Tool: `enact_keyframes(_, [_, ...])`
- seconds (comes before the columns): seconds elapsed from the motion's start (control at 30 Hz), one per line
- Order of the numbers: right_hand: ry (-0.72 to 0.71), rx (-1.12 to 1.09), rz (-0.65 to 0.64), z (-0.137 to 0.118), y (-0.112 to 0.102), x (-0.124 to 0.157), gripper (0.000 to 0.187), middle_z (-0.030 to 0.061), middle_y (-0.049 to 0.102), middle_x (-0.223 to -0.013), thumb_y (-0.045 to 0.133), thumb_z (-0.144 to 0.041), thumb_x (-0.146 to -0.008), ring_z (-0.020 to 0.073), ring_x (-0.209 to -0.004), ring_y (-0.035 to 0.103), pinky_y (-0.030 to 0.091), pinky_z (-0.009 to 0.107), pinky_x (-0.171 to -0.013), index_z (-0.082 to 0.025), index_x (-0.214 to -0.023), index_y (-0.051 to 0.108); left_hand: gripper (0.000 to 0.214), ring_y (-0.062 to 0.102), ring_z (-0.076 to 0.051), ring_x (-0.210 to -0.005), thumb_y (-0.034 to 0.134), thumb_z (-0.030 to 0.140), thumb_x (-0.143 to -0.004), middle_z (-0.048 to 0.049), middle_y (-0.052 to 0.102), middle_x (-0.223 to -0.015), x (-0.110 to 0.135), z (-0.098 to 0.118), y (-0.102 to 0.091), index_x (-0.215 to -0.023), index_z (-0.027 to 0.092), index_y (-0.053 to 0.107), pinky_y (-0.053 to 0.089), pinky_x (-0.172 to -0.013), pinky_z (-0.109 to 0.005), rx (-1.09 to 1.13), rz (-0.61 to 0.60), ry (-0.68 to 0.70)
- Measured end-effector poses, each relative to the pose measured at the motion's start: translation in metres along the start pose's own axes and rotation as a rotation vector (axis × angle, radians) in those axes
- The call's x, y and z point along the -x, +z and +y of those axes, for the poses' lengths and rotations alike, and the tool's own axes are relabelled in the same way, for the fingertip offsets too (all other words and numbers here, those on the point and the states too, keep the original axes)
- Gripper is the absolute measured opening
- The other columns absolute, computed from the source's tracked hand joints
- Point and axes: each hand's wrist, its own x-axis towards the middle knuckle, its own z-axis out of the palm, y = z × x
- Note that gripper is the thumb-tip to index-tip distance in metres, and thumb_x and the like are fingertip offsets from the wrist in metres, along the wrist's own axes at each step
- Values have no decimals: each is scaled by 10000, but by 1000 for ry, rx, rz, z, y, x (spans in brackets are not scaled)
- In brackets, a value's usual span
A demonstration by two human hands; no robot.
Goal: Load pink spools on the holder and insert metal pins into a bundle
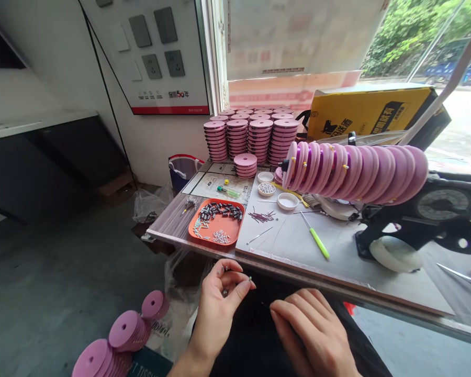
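Pale and tiny, a bead (pixel 250 278) is pinched between thumb and fingertip of the left hand (pixel 220 309), which is closed tight on it. Just beside that pinch, the right hand (pixel 312 330) is seen curled, fingers together (whether anything is held cannot be told). Beyond the pinch, an orange tray (pixel 230 226) is set on the table (pixel 337 251), with pink discs (pixel 357 170) farther off.

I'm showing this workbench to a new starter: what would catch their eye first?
A long row of pink plastic discs threaded on the black machine at the right stands out first, then stacks of like discs at the table's back by the window. Nearer, an orange plastic tray of small dark and silvery parts sits ahead of the left hand, which pinches a tiny piece, and the right hand.
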Motion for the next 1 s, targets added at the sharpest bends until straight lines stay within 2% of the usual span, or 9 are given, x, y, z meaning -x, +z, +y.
enact_keyframes(0.37, [38, 26, 30, 1, -1, 1, 111, 11, 527, -612, 489, -58, -825, 119, -563, 432, 324, 275, -572, -141, -798, 558, 205, 653, -132, -683, 684, 217, -726, 41, 644, -654, -1, 2, 0, -840, 196, 515, 454, -690, -214, 10, -3, -36])
enact_keyframes(0.5, [12, 55, 0, 0, -4, -3, 119, 5, 531, -600, 493, -52, -819, 113, -551, 444, 337, 265, -561, -146, -793, 562, 200, 653, -131, -681, 683, 212, -726, 43, 639, -648, -1, 2, 0, -837, 194, 517, 454, -682, -214, 13, -8, -39])
enact_keyframes(1.0, [7, 108, -7, -2, -7, -11, 139, -10, 519, -568, 470, -76, -827, 109, -512, 459, 342, 259, -534, -168, -767, 555, 193, 654, -165, -681, 680, 233, -727, 15, 647, -674, 1, 1, 0, -832, 191, 524, 455, -646, -242, -60, 43, 17])
